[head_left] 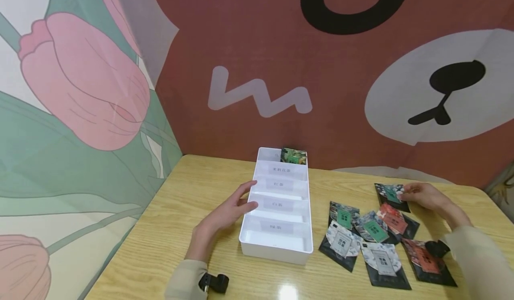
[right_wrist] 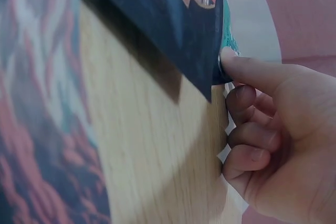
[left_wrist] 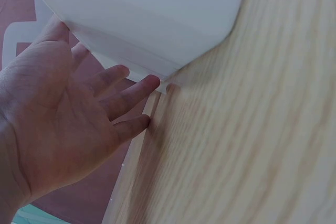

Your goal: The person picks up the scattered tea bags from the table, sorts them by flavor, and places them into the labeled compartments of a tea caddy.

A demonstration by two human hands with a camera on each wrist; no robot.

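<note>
A white divided box (head_left: pixel 277 242) with printed labels on its compartments stands in the middle of the table. My left hand (head_left: pixel 225 211) rests at its left side, thumb and fingers spread along the wall; in the left wrist view the hand (left_wrist: pixel 79 108) has relaxed fingers by the box (left_wrist: pixel 152 19). At the back of the loose packets, my right hand (head_left: pixel 427 197) pinches the edge of a dark tea packet with a green label (head_left: pixel 391 194). The right wrist view shows the thumb of that hand (right_wrist: pixel 294 129) on the packet's edge, the other fingers curled.
Several tea packets lie right of the box, among them a white-labelled one (head_left: pixel 384 264), a red-labelled one (head_left: pixel 427 262) and a green-labelled one (head_left: pixel 344 215). Another green and orange packet (head_left: pixel 294 156) sits in the box's rear compartment. A printed wall (head_left: pixel 257 130) borders the table's back.
</note>
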